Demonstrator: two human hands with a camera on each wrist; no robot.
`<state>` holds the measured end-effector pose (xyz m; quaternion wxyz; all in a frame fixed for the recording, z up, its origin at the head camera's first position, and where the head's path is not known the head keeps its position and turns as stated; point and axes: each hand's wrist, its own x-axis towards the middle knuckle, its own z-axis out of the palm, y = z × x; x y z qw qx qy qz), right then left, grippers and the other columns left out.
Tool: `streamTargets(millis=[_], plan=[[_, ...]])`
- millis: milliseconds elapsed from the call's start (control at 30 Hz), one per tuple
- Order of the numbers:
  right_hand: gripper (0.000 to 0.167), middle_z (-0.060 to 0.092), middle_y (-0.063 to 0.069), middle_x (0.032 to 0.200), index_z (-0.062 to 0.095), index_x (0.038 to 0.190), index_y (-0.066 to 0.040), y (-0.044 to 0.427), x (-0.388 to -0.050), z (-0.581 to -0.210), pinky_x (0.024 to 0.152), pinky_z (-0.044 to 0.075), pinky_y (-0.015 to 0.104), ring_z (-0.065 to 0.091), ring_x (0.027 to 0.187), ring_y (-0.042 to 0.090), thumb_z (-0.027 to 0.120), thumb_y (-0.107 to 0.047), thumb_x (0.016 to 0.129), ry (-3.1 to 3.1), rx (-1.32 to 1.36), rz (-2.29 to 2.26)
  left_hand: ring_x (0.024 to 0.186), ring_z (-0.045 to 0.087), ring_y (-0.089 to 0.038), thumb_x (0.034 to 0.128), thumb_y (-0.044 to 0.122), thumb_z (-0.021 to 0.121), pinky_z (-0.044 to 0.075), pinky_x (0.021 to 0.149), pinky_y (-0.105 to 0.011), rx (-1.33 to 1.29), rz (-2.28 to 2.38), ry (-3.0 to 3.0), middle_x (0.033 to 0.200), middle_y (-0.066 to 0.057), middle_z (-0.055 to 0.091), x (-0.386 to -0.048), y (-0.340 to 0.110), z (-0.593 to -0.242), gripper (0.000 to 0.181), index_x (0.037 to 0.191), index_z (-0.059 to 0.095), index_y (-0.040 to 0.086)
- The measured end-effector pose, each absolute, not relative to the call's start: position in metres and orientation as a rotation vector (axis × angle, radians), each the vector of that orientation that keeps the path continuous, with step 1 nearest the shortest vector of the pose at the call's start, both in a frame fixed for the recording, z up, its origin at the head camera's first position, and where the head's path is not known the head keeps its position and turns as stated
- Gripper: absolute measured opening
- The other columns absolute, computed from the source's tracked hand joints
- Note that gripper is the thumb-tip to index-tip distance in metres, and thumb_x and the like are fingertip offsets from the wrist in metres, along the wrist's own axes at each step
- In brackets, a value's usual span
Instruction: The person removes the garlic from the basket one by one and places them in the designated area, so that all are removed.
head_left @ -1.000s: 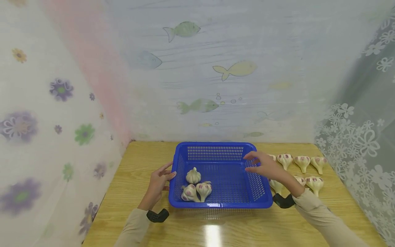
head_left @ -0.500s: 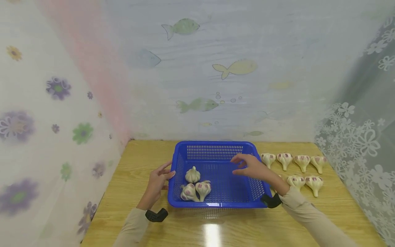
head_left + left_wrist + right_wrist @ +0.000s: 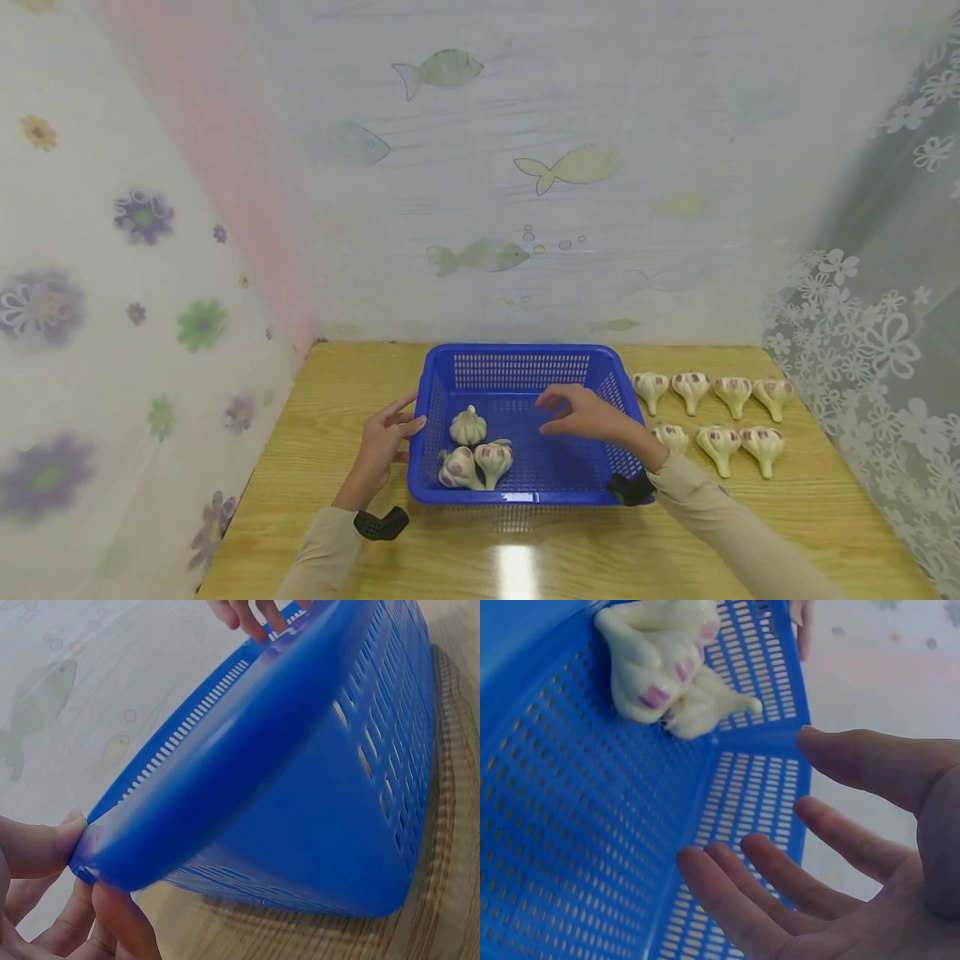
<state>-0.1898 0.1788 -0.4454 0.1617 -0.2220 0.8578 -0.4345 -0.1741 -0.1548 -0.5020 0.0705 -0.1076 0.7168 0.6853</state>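
Observation:
A blue plastic basket (image 3: 525, 498) with slotted walls stands on the table. Its left rim is pinched by my left hand (image 3: 380, 446), thumb on top and fingers underneath, as the left wrist view shows. Three garlic bulbs lie together inside at the left: a paler garlic bulb (image 3: 468, 426) at the back, a garlic bulb (image 3: 459, 469) and a garlic bulb (image 3: 494, 463) in front. Over the basket's right half hovers my right hand (image 3: 588, 414), fingers spread and loosely bent, holding nothing. In the right wrist view its fingers (image 3: 739, 907) are apart from the bulbs.
Several more garlic bulbs lie in two rows on the wooden table (image 3: 570, 558), right of the basket; one back-row bulb (image 3: 690, 392) and one front-row bulb (image 3: 762, 450) are among them. A curtain with fish drawings (image 3: 570, 167) hangs behind the table, and flowered sheets flank both sides.
My right hand has moved left from the basket's right rim to above its inside, uncovering bulbs on the table. My left hand stays at the left rim.

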Motion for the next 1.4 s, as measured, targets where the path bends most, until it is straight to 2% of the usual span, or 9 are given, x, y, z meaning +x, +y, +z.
streamTargets(millis=[233,467,700,867,1000,1067,1267,1400], plan=[[0.036,0.058,0.015,0.108,0.06,0.111,-0.003,0.164,-0.194,-0.454,0.069,0.055,0.04,0.058,0.095,0.028,0.075,-0.014,0.08,2.322,-0.505,-1.28,0.075,0.061,-0.02,0.0838,0.011,0.07,0.052,0.05,-0.032,-0.345,2.048,2.168,0.114,-0.016,0.061,-0.174,-0.154,-0.504,0.049,0.13,0.058,0.021],[0.037,0.059,0.014,0.104,0.061,0.112,-0.002,0.147,-0.198,-0.461,0.068,0.054,0.045,0.061,0.085,0.026,0.075,-0.014,0.08,2.244,-0.454,-1.265,0.075,0.061,-0.02,0.084,0.01,0.069,0.052,0.05,-0.032,-0.357,2.056,2.155,0.114,-0.017,0.061,-0.173,-0.154,-0.503,0.049,0.131,0.058,0.021],[0.037,0.058,0.024,0.108,0.059,0.113,0.0,0.134,-0.203,-0.471,0.07,0.054,0.047,0.061,0.087,0.027,0.072,-0.011,0.081,2.151,-0.447,-1.265,0.075,0.061,-0.02,0.0837,0.011,0.069,0.051,0.049,-0.031,-0.363,2.06,2.151,0.115,-0.016,0.061,-0.173,-0.154,-0.503,0.049,0.131,0.058,0.021],[0.044,0.061,0.016,0.102,0.057,0.118,0.003,0.123,-0.206,-0.478,0.067,0.055,0.048,0.063,0.089,0.031,0.074,-0.011,0.08,2.094,-0.407,-1.248,0.075,0.06,-0.02,0.0836,0.011,0.07,0.051,0.049,-0.031,-0.37,2.056,2.161,0.114,-0.016,0.061,-0.174,-0.155,-0.502,0.049,0.13,0.059,0.022],[0.049,0.06,0.011,0.102,0.055,0.122,0.002,0.114,-0.209,-0.481,0.066,0.055,0.045,0.063,0.09,0.028,0.075,-0.015,0.08,2.078,-0.38,-1.185,0.074,0.06,-0.02,0.0833,0.011,0.07,0.051,0.048,-0.031,-0.377,2.061,2.157,0.112,-0.015,0.061,-0.174,-0.156,-0.502,0.048,0.129,0.059,0.022],[0.05,0.06,0.012,0.103,0.055,0.122,0.002,0.11,-0.21,-0.482,0.066,0.055,0.045,0.062,0.09,0.027,0.075,-0.016,0.08,2.073,-0.37,-1.156,0.074,0.061,-0.02,0.0833,0.011,0.07,0.051,0.048,-0.032,-0.374,2.063,2.152,0.112,-0.015,0.061,-0.174,-0.156,-0.502,0.049,0.129,0.059,0.022],[0.049,0.053,0.016,0.119,0.055,0.12,0.0,0.1,-0.213,-0.486,0.063,0.055,0.046,0.06,0.088,0.026,0.076,-0.016,0.079,2.055,-0.377,-1.081,0.074,0.061,-0.02,0.0828,0.012,0.071,0.05,0.048,-0.031,-0.348,2.071,2.142,0.111,-0.015,0.062,-0.174,-0.155,-0.502,0.049,0.13,0.059,0.022],[0.046,0.051,0.014,0.116,0.056,0.118,-0.001,0.095,-0.215,-0.489,0.062,0.055,0.045,0.058,0.085,0.025,0.076,-0.015,0.078,2.052,-0.383,-1.044,0.074,0.062,-0.02,0.0828,0.012,0.071,0.05,0.048,-0.031,-0.339,2.072,2.142,0.11,-0.015,0.062,-0.175,-0.155,-0.503,0.049,0.129,0.059,0.021]])
